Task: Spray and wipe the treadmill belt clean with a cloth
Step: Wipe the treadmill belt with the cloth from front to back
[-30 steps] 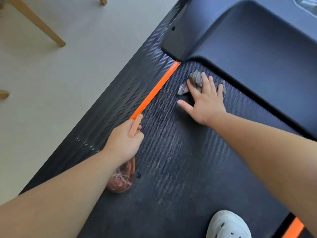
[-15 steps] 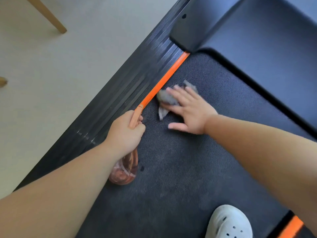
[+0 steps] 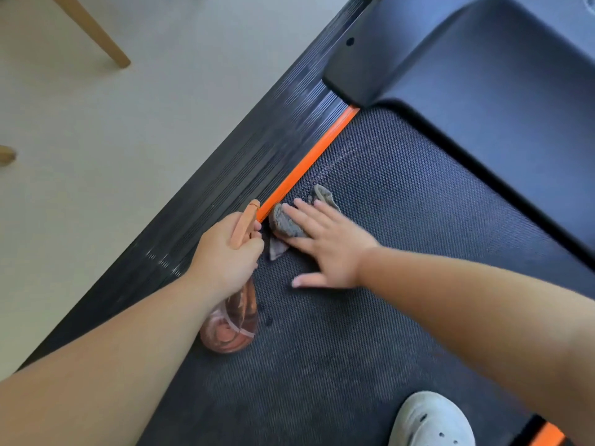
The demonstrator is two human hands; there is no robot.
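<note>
Pressing cloth [image 3: 286,222] onto belt [image 3: 402,252] with flat, spread-fingered right hand [image 3: 325,249]; at its nine o'clock, gripping spray bottle [image 3: 235,326] in seemingly tight-curled left hand [image 3: 225,252].

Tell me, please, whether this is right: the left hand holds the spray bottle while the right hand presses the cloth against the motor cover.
Not quite: the head view shows the right hand pressing the cloth on the belt beside the orange strip, clear of the cover. The left hand does hold the bottle.
</note>
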